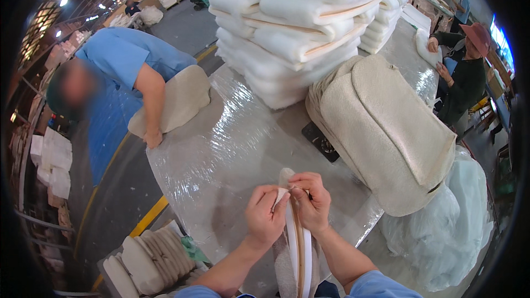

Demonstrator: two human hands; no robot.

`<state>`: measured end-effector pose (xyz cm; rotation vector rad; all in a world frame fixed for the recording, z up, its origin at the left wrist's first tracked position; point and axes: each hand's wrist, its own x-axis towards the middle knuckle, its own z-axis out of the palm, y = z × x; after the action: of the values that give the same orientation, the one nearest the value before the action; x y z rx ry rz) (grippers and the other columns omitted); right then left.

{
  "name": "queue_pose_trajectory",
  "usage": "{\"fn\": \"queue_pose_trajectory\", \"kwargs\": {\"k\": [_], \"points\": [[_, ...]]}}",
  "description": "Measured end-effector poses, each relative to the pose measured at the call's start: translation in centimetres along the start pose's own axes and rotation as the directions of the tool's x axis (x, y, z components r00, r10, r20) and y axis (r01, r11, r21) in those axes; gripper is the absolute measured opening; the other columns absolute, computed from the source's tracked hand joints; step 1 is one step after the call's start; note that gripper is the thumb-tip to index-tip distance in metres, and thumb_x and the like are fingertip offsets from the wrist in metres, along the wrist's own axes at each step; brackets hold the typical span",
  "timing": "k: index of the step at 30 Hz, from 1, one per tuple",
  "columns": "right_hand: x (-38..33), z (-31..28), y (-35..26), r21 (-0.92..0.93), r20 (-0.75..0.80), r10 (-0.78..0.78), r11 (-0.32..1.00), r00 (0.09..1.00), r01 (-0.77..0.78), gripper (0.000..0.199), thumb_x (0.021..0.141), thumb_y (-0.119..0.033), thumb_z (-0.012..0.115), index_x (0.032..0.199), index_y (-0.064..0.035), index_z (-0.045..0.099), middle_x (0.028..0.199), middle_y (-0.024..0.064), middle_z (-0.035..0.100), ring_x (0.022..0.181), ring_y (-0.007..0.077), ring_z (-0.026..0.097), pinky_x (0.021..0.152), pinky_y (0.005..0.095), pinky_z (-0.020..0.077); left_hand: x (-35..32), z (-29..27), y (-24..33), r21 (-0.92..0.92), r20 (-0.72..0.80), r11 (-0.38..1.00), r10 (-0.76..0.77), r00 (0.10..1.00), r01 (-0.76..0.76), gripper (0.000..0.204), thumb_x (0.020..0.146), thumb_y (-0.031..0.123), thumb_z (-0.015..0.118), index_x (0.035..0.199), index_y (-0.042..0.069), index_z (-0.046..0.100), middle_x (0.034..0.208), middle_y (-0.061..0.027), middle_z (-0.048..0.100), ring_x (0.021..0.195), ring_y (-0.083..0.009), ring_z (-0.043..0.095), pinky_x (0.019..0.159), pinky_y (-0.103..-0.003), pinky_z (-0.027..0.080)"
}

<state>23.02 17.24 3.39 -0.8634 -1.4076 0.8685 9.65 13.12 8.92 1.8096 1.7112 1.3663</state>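
Observation:
A narrow beige fabric cover (284,270) stands on its edge at the table's near side, its opening facing up. White padding (307,265) shows inside it, with a thin tan strip running along the middle. My left hand (265,215) pinches the cover's fabric edge on the left of the opening, near the far end. Close beside it, my right hand (312,201) pinches the opposite edge, fingers closed. The two hands nearly meet over the padding. A stack of beige fabric pieces (381,132) lies to the right of my hands.
Tall white padding stacks (298,27) stand at the table's far side. A black flat object (320,142) lies beside the beige stack. Clear plastic bags (441,215) bulge at the right; beige cushions (146,262) sit low left. One co-worker (127,55) bends over at left, another (464,72) works at right.

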Motion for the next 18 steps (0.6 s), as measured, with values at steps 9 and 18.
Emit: {"fn": "queue_pose_trajectory", "kwargs": {"k": [9,18], "points": [[2.6,-2.0,-1.3,-0.156,0.291,-0.046,0.983,0.955,0.095,0.019,0.088,0.001,0.076,0.104,-0.0097,0.078,0.115,0.0012,0.080,0.098,0.0235,0.063,0.092,0.0373,0.0502,1.0,-1.0,-1.6,-0.368,0.036,0.904,-0.222,0.974,0.220,0.015,0.105,0.015,0.070,0.100,0.001,0.073,0.108,-0.0094,0.074,0.090,-0.0171,0.070,0.077,-0.031,0.055],[-0.6,-0.4,-0.6,0.048,0.133,0.034,0.998,0.991,-0.040,0.008,0.095,-0.005,0.074,0.102,-0.0079,0.078,0.109,0.0055,0.081,0.086,0.0225,0.066,0.084,0.0330,0.0493,5.5,5.2,-7.3,-0.662,0.493,0.441,-0.353,0.795,0.606,0.056,0.119,0.042,0.034,0.144,0.000,0.061,0.138,-0.0166,0.070,0.130,-0.0202,0.060,0.112,-0.035,0.043]]}}
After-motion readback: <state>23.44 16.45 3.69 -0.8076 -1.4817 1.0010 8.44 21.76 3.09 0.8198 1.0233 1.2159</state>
